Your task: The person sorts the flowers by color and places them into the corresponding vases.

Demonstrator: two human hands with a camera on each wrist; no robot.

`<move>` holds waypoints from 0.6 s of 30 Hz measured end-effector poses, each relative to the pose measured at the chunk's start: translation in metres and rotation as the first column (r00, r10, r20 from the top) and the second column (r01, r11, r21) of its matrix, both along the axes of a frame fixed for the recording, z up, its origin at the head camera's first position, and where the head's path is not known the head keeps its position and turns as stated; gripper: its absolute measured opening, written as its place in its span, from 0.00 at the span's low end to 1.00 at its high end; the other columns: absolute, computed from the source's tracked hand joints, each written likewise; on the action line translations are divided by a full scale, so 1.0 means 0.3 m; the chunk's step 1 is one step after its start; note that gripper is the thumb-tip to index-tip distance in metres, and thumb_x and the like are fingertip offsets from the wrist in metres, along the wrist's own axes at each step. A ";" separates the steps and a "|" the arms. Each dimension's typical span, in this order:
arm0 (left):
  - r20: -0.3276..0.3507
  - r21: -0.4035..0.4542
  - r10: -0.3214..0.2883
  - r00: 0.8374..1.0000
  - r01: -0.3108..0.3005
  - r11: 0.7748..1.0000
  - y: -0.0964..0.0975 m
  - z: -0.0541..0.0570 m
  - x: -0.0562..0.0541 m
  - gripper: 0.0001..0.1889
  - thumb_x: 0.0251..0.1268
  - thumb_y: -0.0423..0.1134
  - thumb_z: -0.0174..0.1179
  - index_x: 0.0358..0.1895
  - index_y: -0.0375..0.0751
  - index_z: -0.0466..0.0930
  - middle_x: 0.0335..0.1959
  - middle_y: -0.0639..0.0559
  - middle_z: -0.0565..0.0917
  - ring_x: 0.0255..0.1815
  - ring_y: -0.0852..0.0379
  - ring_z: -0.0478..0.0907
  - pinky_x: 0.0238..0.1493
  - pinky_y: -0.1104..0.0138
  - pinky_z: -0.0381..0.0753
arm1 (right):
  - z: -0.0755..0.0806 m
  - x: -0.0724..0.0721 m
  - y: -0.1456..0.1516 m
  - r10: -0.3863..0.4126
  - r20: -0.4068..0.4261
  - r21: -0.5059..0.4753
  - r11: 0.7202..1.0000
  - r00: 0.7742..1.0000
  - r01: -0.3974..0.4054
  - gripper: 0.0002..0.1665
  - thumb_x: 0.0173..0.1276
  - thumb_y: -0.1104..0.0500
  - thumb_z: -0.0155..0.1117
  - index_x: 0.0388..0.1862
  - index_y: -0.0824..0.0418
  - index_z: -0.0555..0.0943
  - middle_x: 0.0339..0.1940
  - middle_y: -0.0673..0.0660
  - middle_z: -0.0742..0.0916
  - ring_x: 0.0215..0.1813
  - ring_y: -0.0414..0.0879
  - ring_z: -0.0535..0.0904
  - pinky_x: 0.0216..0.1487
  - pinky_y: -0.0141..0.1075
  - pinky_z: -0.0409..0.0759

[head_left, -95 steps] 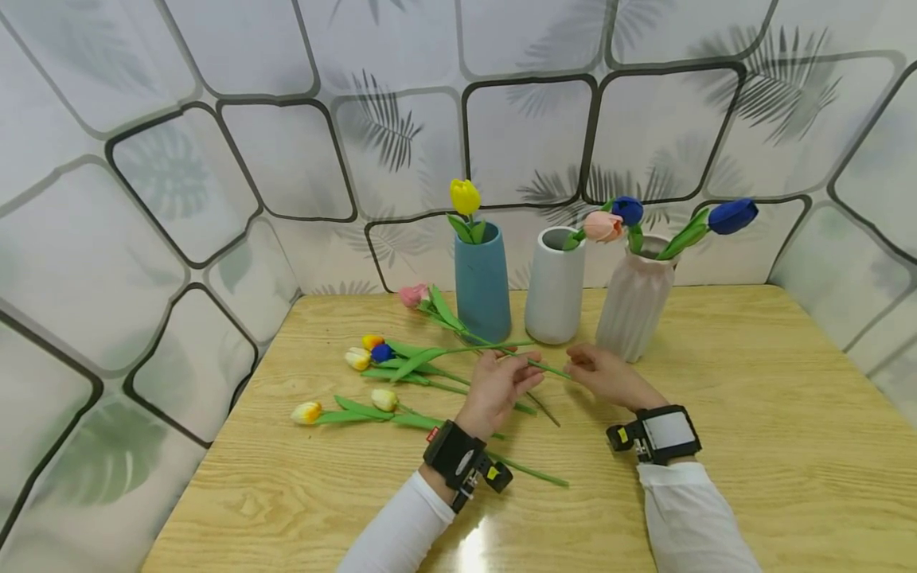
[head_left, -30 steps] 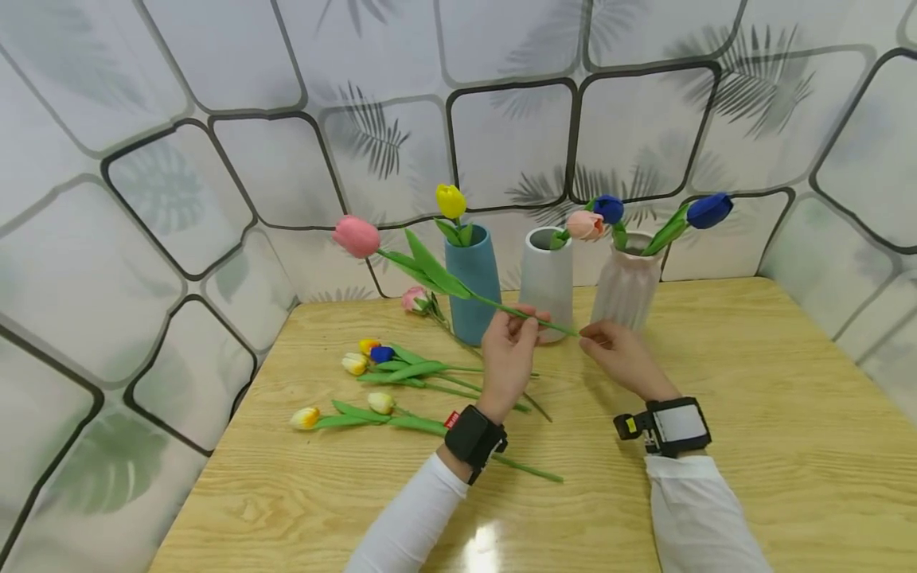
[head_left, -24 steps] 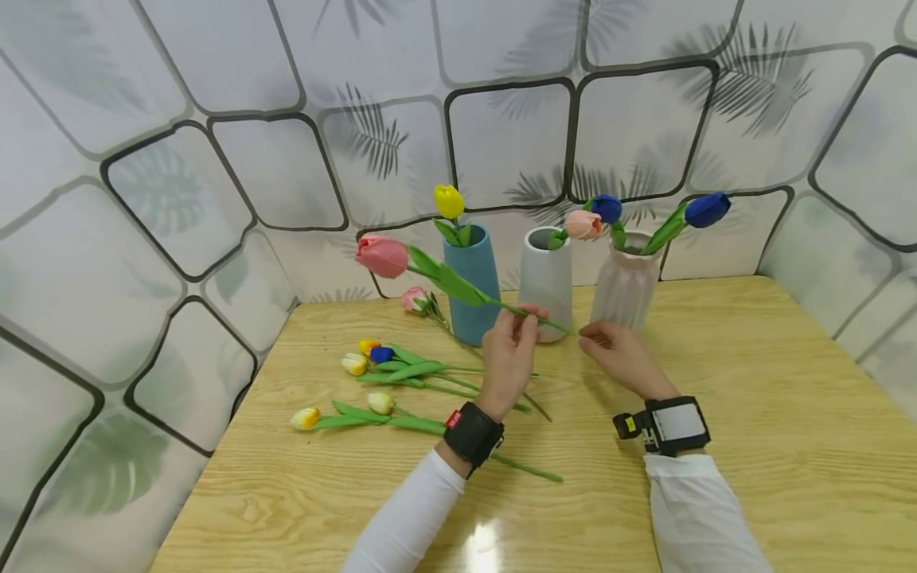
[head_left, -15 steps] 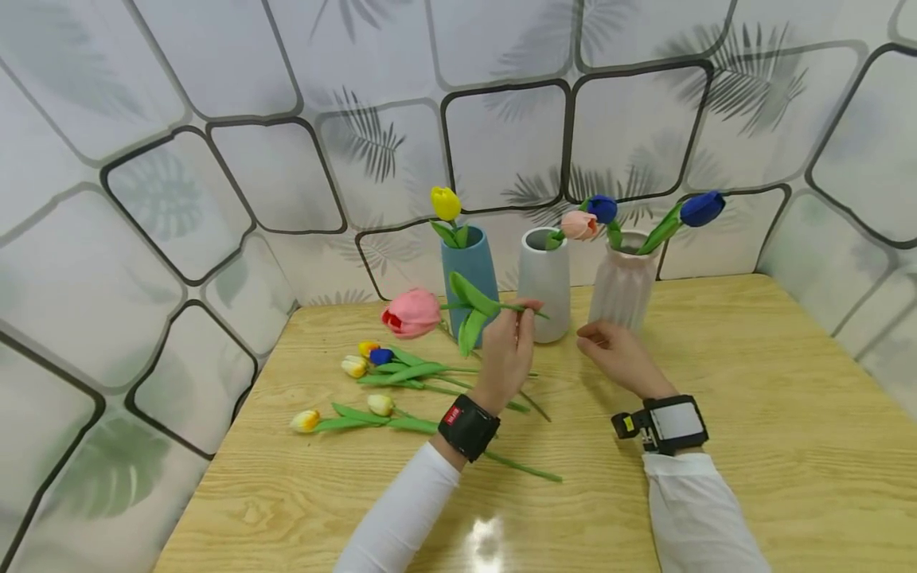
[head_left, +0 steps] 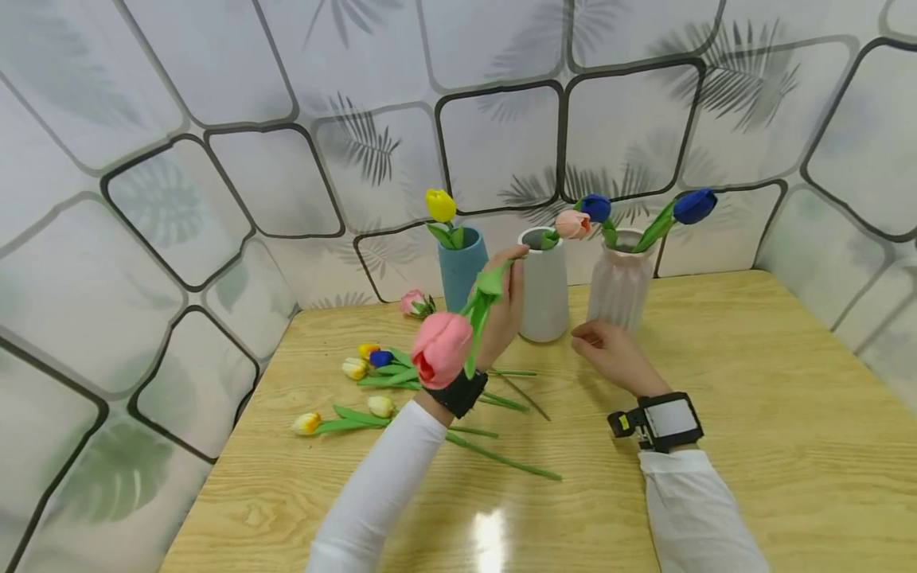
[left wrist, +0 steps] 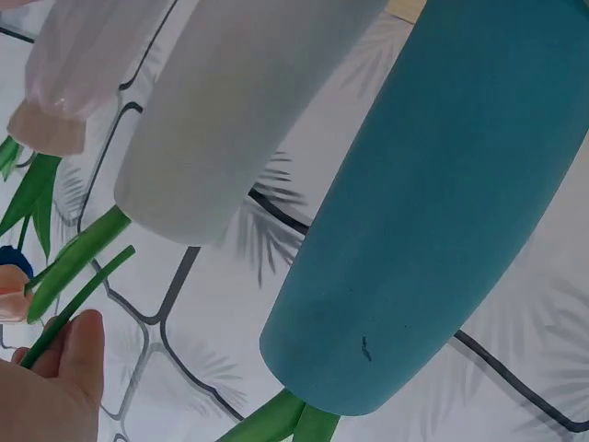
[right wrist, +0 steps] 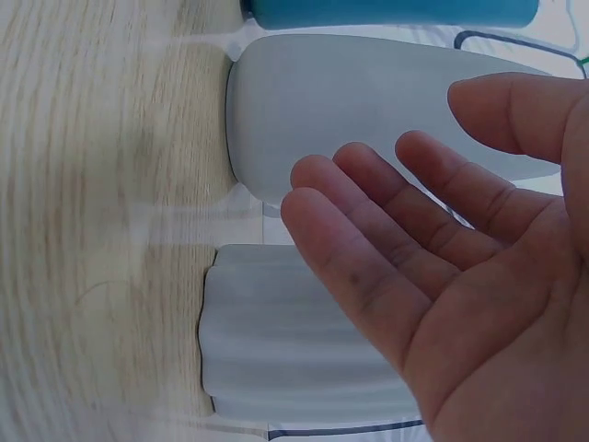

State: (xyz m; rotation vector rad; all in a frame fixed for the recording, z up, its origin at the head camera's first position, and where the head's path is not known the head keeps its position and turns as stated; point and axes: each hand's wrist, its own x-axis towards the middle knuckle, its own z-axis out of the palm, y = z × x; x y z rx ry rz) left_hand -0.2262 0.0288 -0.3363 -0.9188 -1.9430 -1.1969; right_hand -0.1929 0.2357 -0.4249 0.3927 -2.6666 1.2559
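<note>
pink tulip (head_left: 442, 348) in left hand (head_left: 504, 314)

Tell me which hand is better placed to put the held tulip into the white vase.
Likely the left hand: it grips the tulip near the white vase's rim. The right hand, lower, holds nothing.

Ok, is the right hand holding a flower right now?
No, the right wrist view shows the right hand empty, with the white vase and the ribbed vase behind it.
</note>
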 end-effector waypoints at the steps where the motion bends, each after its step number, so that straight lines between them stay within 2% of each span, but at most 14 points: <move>1: 0.010 0.005 0.003 1.000 -0.003 1.000 0.003 0.007 -0.007 0.14 0.80 0.32 0.46 0.58 0.30 0.75 0.53 0.37 0.81 0.53 0.45 0.79 0.54 0.63 0.79 | -0.002 -0.001 -0.001 -0.004 -0.002 0.000 1.000 1.000 0.004 0.17 0.76 0.61 0.57 0.53 0.75 0.79 0.49 0.70 0.85 0.49 0.64 0.82 0.50 0.55 0.80; 5: 0.102 -0.015 -0.021 0.995 0.023 1.000 0.009 0.025 -0.040 0.16 0.80 0.35 0.45 0.60 0.32 0.75 0.53 0.38 0.81 0.53 0.49 0.78 0.53 0.70 0.76 | -0.008 -0.012 -0.023 -0.006 -0.015 -0.005 1.000 1.000 0.006 0.17 0.75 0.62 0.58 0.53 0.75 0.79 0.48 0.70 0.85 0.48 0.63 0.82 0.50 0.55 0.80; 6: 0.176 0.028 -0.104 0.979 0.101 0.995 0.009 0.033 -0.044 0.16 0.80 0.34 0.45 0.60 0.29 0.74 0.53 0.36 0.80 0.51 0.50 0.78 0.52 0.72 0.75 | -0.010 -0.015 -0.031 -0.006 -0.016 -0.010 1.000 1.000 0.006 0.18 0.75 0.61 0.58 0.54 0.75 0.79 0.48 0.70 0.85 0.48 0.63 0.82 0.51 0.54 0.81; 8: 0.222 0.008 -0.131 0.966 0.133 0.991 0.011 0.039 -0.059 0.16 0.80 0.32 0.44 0.60 0.28 0.74 0.54 0.35 0.80 0.52 0.52 0.77 0.53 0.74 0.73 | -0.010 -0.020 -0.050 -0.006 -0.003 -0.033 0.999 1.000 0.005 0.20 0.75 0.62 0.57 0.58 0.76 0.76 0.50 0.72 0.84 0.50 0.64 0.83 0.51 0.54 0.81; 11: 0.272 -0.057 -0.107 0.956 0.127 0.990 0.013 0.040 -0.069 0.16 0.79 0.33 0.44 0.61 0.31 0.75 0.56 0.38 0.79 0.55 0.53 0.75 0.57 0.72 0.72 | -0.008 -0.022 -0.078 -0.011 0.035 -0.088 0.996 0.999 0.014 0.27 0.75 0.62 0.57 0.67 0.75 0.68 0.57 0.75 0.79 0.54 0.67 0.81 0.51 0.54 0.82; 12: 0.278 -0.087 -0.086 0.957 0.114 0.990 0.015 0.037 -0.074 0.16 0.80 0.34 0.44 0.61 0.32 0.75 0.57 0.40 0.80 0.57 0.53 0.74 0.58 0.70 0.73 | -0.005 -0.022 -0.087 -0.017 0.048 -0.107 0.994 0.999 0.022 0.29 0.74 0.62 0.57 0.70 0.74 0.65 0.60 0.75 0.77 0.55 0.68 0.81 0.51 0.54 0.82; 13: 0.224 -0.172 -0.006 0.974 0.045 0.984 0.018 0.029 -0.084 0.17 0.81 0.36 0.43 0.62 0.36 0.75 0.58 0.44 0.80 0.60 0.53 0.73 0.61 0.69 0.72 | 0.000 -0.022 -0.097 -0.024 0.053 -0.124 0.992 0.998 0.030 0.32 0.74 0.63 0.56 0.72 0.74 0.62 0.62 0.76 0.75 0.56 0.69 0.80 0.52 0.54 0.82; 14: 0.219 -0.204 0.014 0.976 0.032 0.979 0.019 0.023 -0.091 0.17 0.81 0.38 0.43 0.63 0.38 0.75 0.59 0.45 0.80 0.61 0.53 0.72 0.62 0.67 0.71 | 0.005 -0.023 -0.106 -0.032 0.057 -0.139 0.989 0.998 0.040 0.34 0.74 0.63 0.56 0.74 0.73 0.59 0.65 0.76 0.73 0.58 0.69 0.79 0.53 0.55 0.82; 18: 0.173 -0.266 0.025 0.985 0.022 0.964 0.019 0.003 -0.132 0.16 0.80 0.38 0.47 0.63 0.38 0.75 0.62 0.46 0.79 0.63 0.50 0.71 0.65 0.64 0.71 | 0.031 -0.038 -0.142 -0.077 0.041 -0.185 0.979 0.996 0.083 0.40 0.72 0.64 0.55 0.78 0.70 0.51 0.69 0.77 0.66 0.63 0.73 0.73 0.58 0.58 0.78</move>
